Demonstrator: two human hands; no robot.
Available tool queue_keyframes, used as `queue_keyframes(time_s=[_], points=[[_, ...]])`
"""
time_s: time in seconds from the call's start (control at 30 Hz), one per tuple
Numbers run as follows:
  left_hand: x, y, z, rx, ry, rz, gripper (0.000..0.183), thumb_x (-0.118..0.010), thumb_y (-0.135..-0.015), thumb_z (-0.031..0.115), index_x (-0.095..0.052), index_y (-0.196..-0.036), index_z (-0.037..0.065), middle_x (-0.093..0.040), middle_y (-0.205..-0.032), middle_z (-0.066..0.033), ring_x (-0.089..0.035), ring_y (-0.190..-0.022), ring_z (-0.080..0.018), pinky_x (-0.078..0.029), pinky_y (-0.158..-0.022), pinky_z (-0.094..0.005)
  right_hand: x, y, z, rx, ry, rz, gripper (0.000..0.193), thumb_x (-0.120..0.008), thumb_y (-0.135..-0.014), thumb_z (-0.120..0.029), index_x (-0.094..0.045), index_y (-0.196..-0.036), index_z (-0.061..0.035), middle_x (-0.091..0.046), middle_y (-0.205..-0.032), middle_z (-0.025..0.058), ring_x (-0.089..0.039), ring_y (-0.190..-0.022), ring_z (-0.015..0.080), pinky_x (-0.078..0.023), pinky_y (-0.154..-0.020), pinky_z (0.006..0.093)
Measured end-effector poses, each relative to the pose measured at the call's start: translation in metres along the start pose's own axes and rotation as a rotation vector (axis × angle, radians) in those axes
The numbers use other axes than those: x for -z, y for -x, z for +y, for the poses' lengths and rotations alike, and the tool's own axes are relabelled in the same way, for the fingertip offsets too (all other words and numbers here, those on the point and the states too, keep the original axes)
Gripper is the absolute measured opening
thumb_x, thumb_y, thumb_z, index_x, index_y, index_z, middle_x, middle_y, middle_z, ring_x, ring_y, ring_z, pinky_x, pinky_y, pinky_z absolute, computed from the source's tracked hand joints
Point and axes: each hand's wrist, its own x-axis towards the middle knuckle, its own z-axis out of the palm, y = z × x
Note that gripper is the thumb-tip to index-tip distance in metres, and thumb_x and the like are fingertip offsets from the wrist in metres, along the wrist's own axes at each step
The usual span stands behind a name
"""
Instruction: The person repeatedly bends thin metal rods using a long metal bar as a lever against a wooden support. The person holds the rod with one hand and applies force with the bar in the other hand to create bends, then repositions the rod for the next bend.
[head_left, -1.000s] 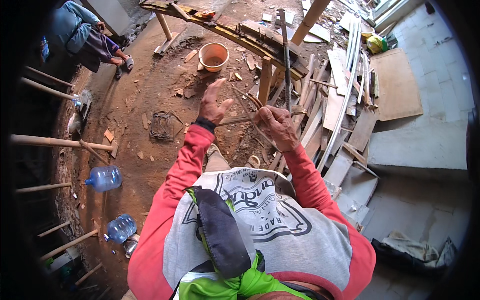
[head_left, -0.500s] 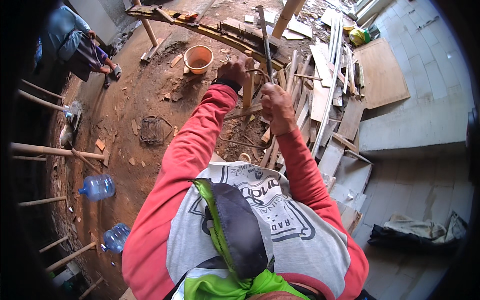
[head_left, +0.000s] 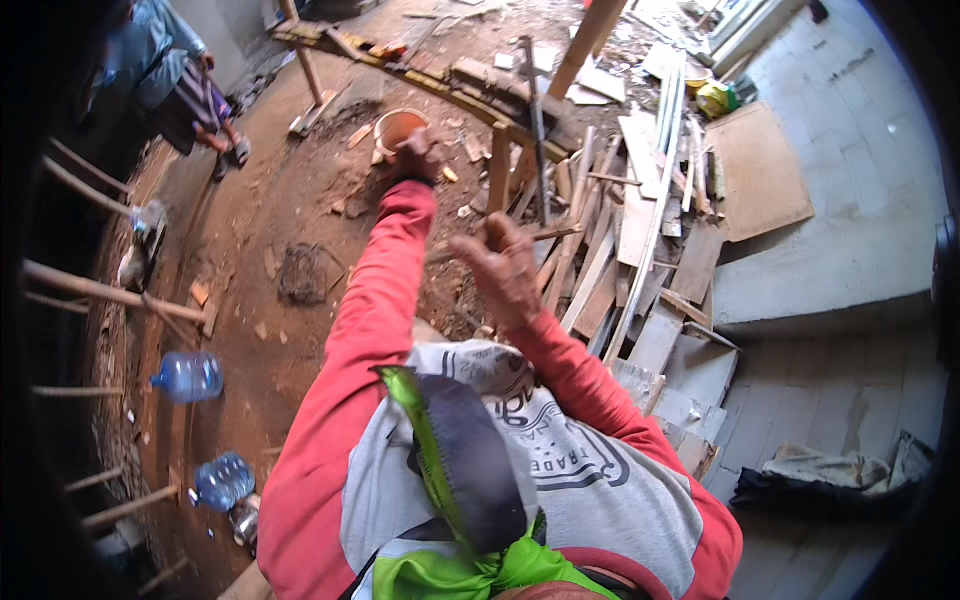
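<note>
My left hand is stretched forward, in front of the orange bucket; its fingers are smeared by motion, so what they hold, if anything, does not show. My right hand hangs nearer to my body with thumb and fingers apart and nothing seen in it. Just beyond my right hand, a long dark metal bar stands tilted against a rough wooden beam. A wooden post supports the beam between my two hands.
Planks and sticks lie heaped at my right, beside a plywood sheet and a tiled ledge. Blue water bottles and bamboo poles are on the left. A person stands at the far left on the earth floor.
My hands have left the metal bar and moved apart: the left toward the bucket, the right back toward my body. The bent rod seen between them earlier no longer shows there.
</note>
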Motion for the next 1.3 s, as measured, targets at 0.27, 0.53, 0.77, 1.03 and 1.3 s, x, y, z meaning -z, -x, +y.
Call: queue_keyframes(time_s=[0.27, 0.53, 0.77, 1.03, 1.3], points=[[0.044, -0.021, -0.161, 0.22, -0.141, 0.065, 0.033, -0.055, -0.096, 0.033, -0.072, -0.092, 0.005, -0.069, -0.071, -0.0196, -0.068, -0.065, -0.0402, -0.052, -0.057, -0.0512, -0.014, 0.046, -0.042, 0.328, 0.351, -0.158, 0.028, -0.068, -0.094, -0.025, -0.051, -0.084, -0.0045, -0.045, -0.069, 0.0031, -0.042, -0.062, 0.0159, -0.036, -0.055, 0.0349], [0.018, -0.003, -0.056, 0.498, -0.216, -0.211, 0.024, -0.058, -0.092, 0.021, -0.073, -0.107, 0.01, -0.071, -0.095, -0.0244, -0.069, -0.089, -0.0415, -0.054, -0.077, -0.0497, 0.037, 0.027, -0.018, -0.09, -0.048, 0.044, 0.032, -0.052, -0.104, -0.034, -0.054, -0.084, -0.0087, -0.049, -0.068, 0.0012, -0.047, -0.058, 0.0119, -0.038, -0.052, 0.0297], [0.095, -0.062, 0.012, 0.541, 0.895, -0.79, 0.031, -0.069, -0.095, 0.03, -0.062, -0.114, 0.006, -0.062, -0.077, 0.0016, -0.055, -0.057, -0.0046, -0.041, -0.05, -0.0188, 0.188, -0.076, -0.061, -0.082, -0.473, 0.029, 0.028, -0.05, -0.105, -0.036, -0.056, -0.094, -0.0108, -0.037, -0.062, -0.0087, -0.027, -0.045, 0.0029, -0.022, -0.039, 0.0214], [0.105, -0.025, 0.056, 0.429, 0.638, -0.638, 0.07, -0.071, -0.091, 0.019, -0.036, -0.151, 0.013, -0.058, -0.131, -0.0166, -0.067, -0.084, -0.0173, -0.056, -0.065, -0.0275, 0.221, -0.085, -0.061, -0.089, -0.587, -0.079, 0.028, -0.047, -0.107, -0.033, -0.057, -0.096, -0.0092, -0.035, -0.06, -0.0083, -0.026, -0.043, 0.0025, -0.023, -0.037, 0.0199], [0.084, 0.07, 0.083, -0.559, -0.067, -0.656, 0.039, -0.073, -0.081, 0.033, -0.067, -0.114, 0.014, -0.05, -0.142, -0.0114, -0.039, -0.138, -0.0337, -0.019, -0.12, -0.051, 0.174, -0.093, -0.109, -0.113, -0.433, -0.215, 0.031, -0.054, -0.104, -0.036, -0.061, -0.091, -0.0086, -0.03, -0.06, -0.0118, -0.024, -0.046, 0.0005, -0.019, -0.039, 0.0199]])
